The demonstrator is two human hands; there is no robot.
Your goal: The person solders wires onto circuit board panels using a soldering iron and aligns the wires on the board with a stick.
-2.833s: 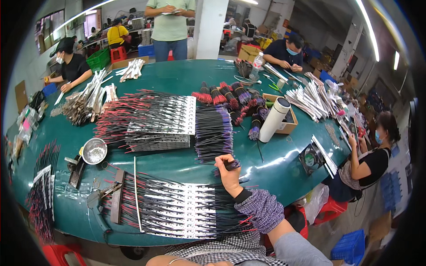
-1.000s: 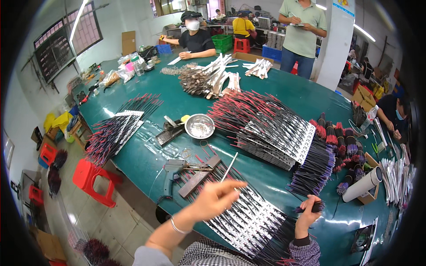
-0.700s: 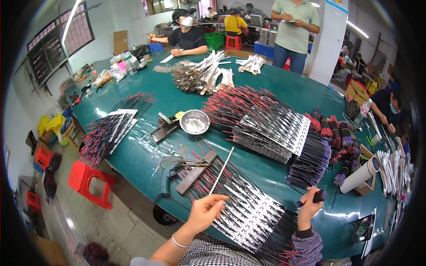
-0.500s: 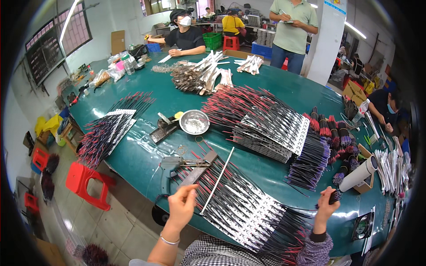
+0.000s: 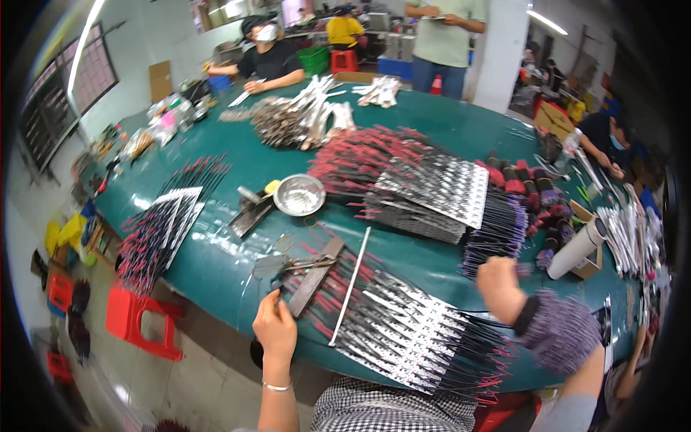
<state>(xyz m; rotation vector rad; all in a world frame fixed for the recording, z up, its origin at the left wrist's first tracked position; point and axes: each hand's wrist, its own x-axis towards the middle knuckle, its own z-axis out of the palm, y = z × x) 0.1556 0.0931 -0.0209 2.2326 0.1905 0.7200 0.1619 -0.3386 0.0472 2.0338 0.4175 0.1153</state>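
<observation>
My left hand point(image 5: 276, 327) is raised at the table's near edge, fingers apart and empty. Its fingertips are close to the grey-green glue gun point(image 5: 268, 267) and the end of a flat metal bar point(image 5: 317, 277). That bar lies across the red ends of a row of black wires on white perforated strips point(image 5: 403, 327). A thin white rod point(image 5: 350, 284) crosses the same row. My right hand point(image 5: 500, 288), smeared by motion, is curled beside a pile of purple-tipped black wires point(image 5: 495, 230). Dark wire ends point(image 5: 523, 269) blur out from its fist.
Behind is a tall stack of wired strips point(image 5: 432, 187). A metal bowl point(image 5: 299, 195) sits left of it, a smaller wired batch point(image 5: 162, 230) farther left. Tied wire bundles point(image 5: 529, 189) and a white roll point(image 5: 578, 248) are at right. A red stool point(image 5: 144, 320) stands beside the table.
My right hand has moved up and left from the table's right side to the purple-tipped wires. My left hand has uncurled and moved left toward the glue gun. The view has shifted slightly.
</observation>
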